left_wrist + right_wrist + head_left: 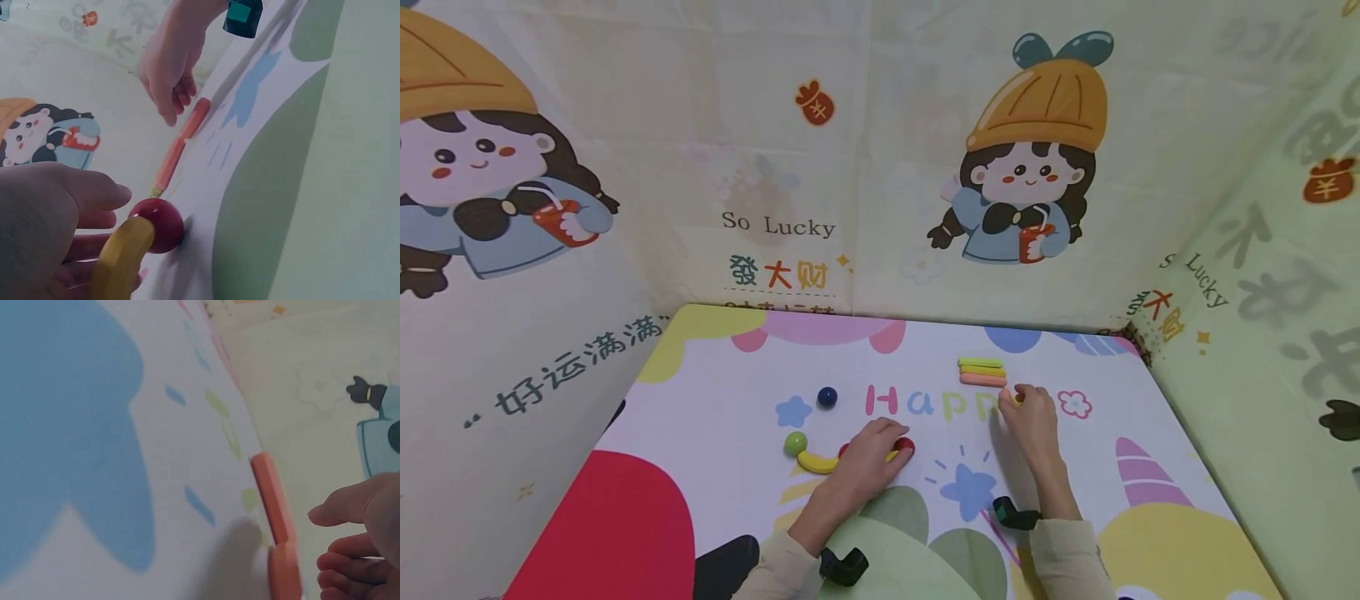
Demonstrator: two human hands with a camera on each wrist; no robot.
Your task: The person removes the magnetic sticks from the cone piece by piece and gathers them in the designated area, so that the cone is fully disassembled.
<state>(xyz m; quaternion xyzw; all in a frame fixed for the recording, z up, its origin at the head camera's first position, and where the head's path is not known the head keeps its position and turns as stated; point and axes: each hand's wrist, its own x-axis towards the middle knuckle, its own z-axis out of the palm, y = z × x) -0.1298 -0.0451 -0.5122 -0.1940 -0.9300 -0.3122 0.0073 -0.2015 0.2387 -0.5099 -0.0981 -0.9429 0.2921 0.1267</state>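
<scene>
My left hand (867, 457) reaches over a yellow toy banana (817, 462) and a shiny red ball (904, 447). In the left wrist view its thumb and fingers lie beside the red ball (164, 226), near the banana's end (122, 259); contact is unclear. A green ball (795, 443) sits by the banana's other end, and a dark blue ball (827, 397) lies farther back. My right hand (1033, 417) hovers beside pink sticks; the right wrist view shows its thumb and fingers apart from the stick (273, 500), with nothing visible between them.
Behind the right hand, green, yellow and pink sticks (982, 372) lie side by side. The tabletop (730, 400) carries printed letters, stars and shapes. Printed cloth walls (895, 167) stand around it. Black devices (844, 567) are strapped at both wrists.
</scene>
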